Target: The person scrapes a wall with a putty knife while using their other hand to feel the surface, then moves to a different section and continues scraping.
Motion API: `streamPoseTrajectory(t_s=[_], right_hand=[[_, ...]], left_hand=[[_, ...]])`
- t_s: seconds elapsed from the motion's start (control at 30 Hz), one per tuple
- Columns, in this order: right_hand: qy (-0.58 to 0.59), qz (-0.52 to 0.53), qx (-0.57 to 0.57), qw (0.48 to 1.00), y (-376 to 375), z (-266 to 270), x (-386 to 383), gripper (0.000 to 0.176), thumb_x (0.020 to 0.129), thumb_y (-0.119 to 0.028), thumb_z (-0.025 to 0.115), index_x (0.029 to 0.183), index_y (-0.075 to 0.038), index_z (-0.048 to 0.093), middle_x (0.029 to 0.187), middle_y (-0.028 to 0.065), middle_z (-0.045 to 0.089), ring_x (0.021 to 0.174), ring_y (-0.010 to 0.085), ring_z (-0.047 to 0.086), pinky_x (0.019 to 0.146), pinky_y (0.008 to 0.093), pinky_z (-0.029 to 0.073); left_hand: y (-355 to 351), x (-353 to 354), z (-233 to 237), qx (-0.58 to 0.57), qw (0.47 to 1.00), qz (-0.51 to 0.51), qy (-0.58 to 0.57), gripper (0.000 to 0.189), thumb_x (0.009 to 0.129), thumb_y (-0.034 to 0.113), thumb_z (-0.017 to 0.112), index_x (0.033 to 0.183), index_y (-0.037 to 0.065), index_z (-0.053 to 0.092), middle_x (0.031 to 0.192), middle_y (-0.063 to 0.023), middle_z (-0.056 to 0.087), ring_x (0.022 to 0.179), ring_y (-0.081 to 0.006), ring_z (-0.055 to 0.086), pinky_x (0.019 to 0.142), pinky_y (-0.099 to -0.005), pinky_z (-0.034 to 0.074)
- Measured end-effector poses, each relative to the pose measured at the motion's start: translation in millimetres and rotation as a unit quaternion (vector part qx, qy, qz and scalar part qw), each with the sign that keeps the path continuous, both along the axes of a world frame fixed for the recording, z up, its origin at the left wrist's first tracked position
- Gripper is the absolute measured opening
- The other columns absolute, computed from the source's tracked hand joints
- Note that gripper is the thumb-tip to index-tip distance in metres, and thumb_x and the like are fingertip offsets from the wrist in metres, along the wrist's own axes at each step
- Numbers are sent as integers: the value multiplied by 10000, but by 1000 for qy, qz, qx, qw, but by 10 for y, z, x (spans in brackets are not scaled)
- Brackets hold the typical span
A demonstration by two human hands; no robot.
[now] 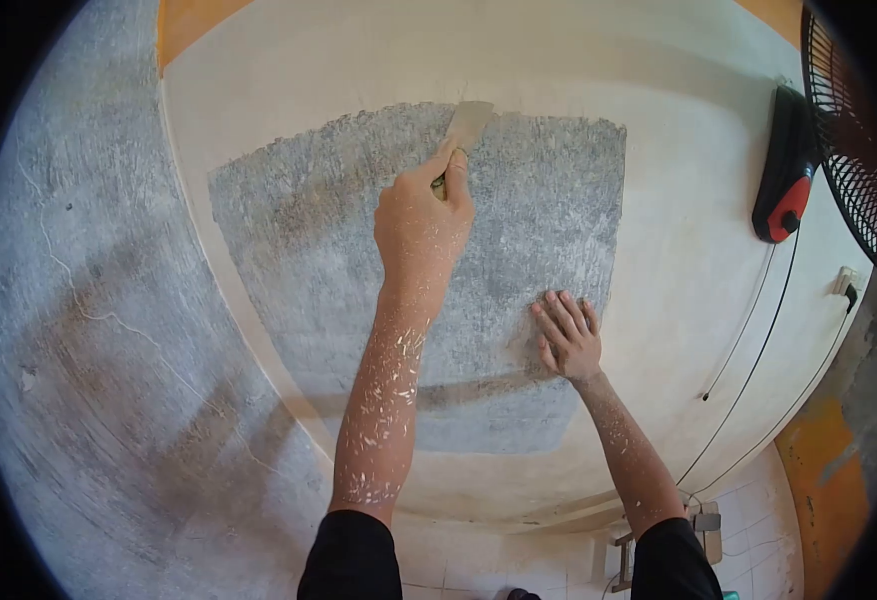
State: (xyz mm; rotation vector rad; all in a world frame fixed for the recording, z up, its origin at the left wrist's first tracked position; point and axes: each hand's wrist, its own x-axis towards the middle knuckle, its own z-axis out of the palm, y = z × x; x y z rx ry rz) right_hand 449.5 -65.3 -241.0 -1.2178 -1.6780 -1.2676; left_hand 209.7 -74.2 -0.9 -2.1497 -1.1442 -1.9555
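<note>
My left hand (pixel 424 215) is closed around the handle of a scraper (pixel 472 124). Its flat, pale blade meets the wall at the upper edge of a bare grey patch (pixel 529 215), where the cream paint (pixel 559 65) begins. Most of the handle is hidden by my fingers. Lower and to the right, my right hand (pixel 571 338) lies flat on the grey patch with its fingers spread, holding nothing. Small pale paint flakes stick to both forearms, more thickly on the left one.
A black fan (pixel 852 140) with a red and black base (pixel 787 170) is at the right. Cords hang down the wall near a plugged-in socket (pixel 848 283). At the left stands an adjoining grey wall (pixel 109 330) with a crack. Pale floor tiles (pixel 469 572) show below.
</note>
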Motion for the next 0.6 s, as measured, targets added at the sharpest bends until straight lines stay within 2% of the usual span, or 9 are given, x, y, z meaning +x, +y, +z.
streamPoseTrajectory(t_s=[0.1,0.2,0.3,0.4,0.5,0.6], right_hand=[[0,-3,-8,1000,-14,9,0,487,900,-312,511,1375,-219,563,1474,30,475,1400,208,384,1205,452,159],[5,6,-8,1000,-30,28,-16,487,904,-315,505,1376,-211,562,1469,31,481,1397,205,388,1206,449,155],[0,11,6,1000,-12,10,-1,487,907,-318,497,1376,-206,562,1468,30,482,1395,201,392,1208,448,145],[5,24,-11,1000,-12,11,27,488,908,-323,489,1376,-204,562,1472,29,479,1394,194,392,1210,447,139],[5,26,-18,1000,-56,38,26,488,909,-328,482,1373,-203,565,1475,27,475,1394,191,392,1211,447,137],[9,35,-21,999,-73,35,13,494,905,-331,480,1375,-204,562,1476,25,474,1393,189,392,1213,446,135]], left_hand=[[-128,-43,-132,-12,997,68,23,327,967,307,557,1178,106,705,684,-155,688,619,-255,696,529,-358,518],[-117,36,-60,-35,994,100,12,314,964,285,561,1180,107,704,698,-156,692,652,-279,705,551,-373,533],[-208,25,55,-3,990,135,32,302,970,258,555,1193,112,698,686,-147,689,631,-275,701,533,-370,529],[-253,69,-76,1,988,148,50,294,973,239,551,1195,113,696,681,-145,685,617,-260,697,520,-367,518],[-338,181,91,-97,989,115,9,337,978,307,543,1220,120,686,791,-157,715,689,-256,693,640,-371,531],[-346,196,-56,-52,988,140,36,315,974,244,551,1215,89,682,703,-157,687,632,-253,699,529,-366,518]])
